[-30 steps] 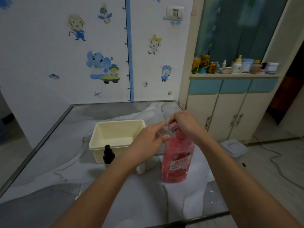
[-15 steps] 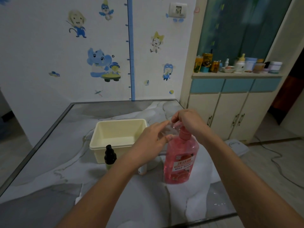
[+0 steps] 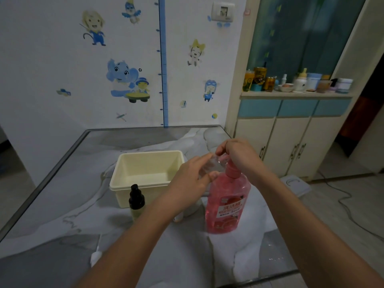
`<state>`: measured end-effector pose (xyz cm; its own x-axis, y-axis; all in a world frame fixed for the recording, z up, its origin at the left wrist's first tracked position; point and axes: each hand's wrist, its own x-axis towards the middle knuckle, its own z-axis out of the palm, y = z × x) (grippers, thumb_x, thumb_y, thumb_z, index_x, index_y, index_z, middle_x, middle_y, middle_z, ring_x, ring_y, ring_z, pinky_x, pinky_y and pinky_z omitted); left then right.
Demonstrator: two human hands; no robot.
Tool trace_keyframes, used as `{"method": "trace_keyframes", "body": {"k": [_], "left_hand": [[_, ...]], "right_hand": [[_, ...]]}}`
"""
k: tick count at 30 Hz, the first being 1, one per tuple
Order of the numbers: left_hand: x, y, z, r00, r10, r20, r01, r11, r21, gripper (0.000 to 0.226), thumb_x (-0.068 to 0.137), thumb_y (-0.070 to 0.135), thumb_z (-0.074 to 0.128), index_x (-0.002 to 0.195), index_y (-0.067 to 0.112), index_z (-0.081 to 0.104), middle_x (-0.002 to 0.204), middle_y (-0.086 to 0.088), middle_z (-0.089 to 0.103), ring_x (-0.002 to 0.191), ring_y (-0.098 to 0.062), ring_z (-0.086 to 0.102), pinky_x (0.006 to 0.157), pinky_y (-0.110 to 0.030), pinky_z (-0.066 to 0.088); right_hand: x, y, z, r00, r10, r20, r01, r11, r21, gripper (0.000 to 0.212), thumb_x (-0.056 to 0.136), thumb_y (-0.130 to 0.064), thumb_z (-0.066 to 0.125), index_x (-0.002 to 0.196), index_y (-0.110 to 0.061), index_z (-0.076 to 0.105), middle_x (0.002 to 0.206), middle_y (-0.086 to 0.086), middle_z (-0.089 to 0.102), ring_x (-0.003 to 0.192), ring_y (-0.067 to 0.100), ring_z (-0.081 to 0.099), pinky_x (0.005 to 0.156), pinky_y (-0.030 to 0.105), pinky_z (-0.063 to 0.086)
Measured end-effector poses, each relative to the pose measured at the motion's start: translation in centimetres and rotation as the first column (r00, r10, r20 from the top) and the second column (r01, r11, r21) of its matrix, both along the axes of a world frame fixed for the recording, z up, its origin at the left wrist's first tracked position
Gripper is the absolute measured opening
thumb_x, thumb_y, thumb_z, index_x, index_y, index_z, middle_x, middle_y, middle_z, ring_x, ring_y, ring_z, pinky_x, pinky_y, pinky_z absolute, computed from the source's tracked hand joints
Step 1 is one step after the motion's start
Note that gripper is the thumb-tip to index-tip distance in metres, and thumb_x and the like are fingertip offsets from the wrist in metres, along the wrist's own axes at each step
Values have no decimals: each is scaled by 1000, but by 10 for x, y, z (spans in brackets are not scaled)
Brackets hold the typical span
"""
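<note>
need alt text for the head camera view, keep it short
Two hands work at a pink pump bottle on a grey marbled table: the right hand grips the pump top while the left hand holds a small clear container beside it. A cream tub and a small black-capped bottle stand to the left.

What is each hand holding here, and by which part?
The left hand pinches a small clear item by its sides, between thumb and fingertips. The right hand grips the pink bottle by its pump head, fingers curled over the top.
</note>
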<state>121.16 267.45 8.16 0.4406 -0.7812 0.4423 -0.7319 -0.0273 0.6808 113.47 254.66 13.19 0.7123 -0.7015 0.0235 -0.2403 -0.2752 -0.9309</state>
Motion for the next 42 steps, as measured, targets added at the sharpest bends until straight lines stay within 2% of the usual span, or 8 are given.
{"method": "trace_keyframes", "body": {"k": [4,12,20,23,29,33,36,42], "left_hand": [[2,0,1,1000,0,5,0,1000,-11,49,91,25,63,137,18,50,123,-4,60,108,-9,52,82,0,32],[4,-2,-7,1000,3,-5,-3,1000,22,50,92,27,62,138,19,48,123,-5,60,112,-17,53,96,-27,40],[2,3,5,1000,-17,16,17,1000,-11,48,91,28,63,136,18,51,121,-5,60,107,-8,51,79,-3,33],[2,2,3,1000,-23,6,23,1000,7,49,91,30,62,137,19,50,122,-5,60,111,-13,53,85,-12,36],[3,0,-6,1000,-2,-11,3,999,38,49,92,27,61,139,20,48,122,-5,60,110,-18,55,92,-25,40],[3,0,-1,1000,-28,-12,28,999,36,46,91,27,62,136,19,51,121,-6,60,110,-19,55,90,-23,39],[2,1,4,1000,-25,-10,25,1000,15,48,91,29,62,137,18,50,123,-4,59,110,-14,53,83,-8,35],[1,1,-1,999,-30,-23,30,1000,-9,44,91,26,62,134,19,53,118,-4,62,107,-13,55,85,-10,37]], "right_hand": [[3,0,1,999,-27,22,27,999,-24,30,85,2,41,65,-10,61,59,3,58,54,15,53,49,22,43],[4,1,-15,996,-92,15,91,995,26,34,87,-4,38,65,-12,62,53,-1,59,56,18,54,53,25,40],[3,-1,6,997,48,-52,-52,997,-63,33,75,18,53,61,-11,61,53,4,59,54,15,53,44,14,41],[2,-2,1,997,53,-53,-58,994,-94,26,81,15,47,70,-4,60,62,8,54,55,15,49,38,9,38],[7,-2,-19,972,-39,-231,-72,888,-454,32,69,16,62,78,-14,65,85,-1,62,84,21,66,76,32,57],[4,-1,-9,981,-33,-192,-36,938,-344,25,72,13,64,86,-7,70,86,2,63,81,18,63,69,18,51],[2,3,5,995,36,-93,-52,983,-177,35,76,18,57,61,-13,59,59,0,58,51,7,55,46,7,40],[0,-1,-4,995,53,-86,-66,985,-160,23,89,2,46,73,-5,63,65,2,56,57,11,51,54,21,41]]}}
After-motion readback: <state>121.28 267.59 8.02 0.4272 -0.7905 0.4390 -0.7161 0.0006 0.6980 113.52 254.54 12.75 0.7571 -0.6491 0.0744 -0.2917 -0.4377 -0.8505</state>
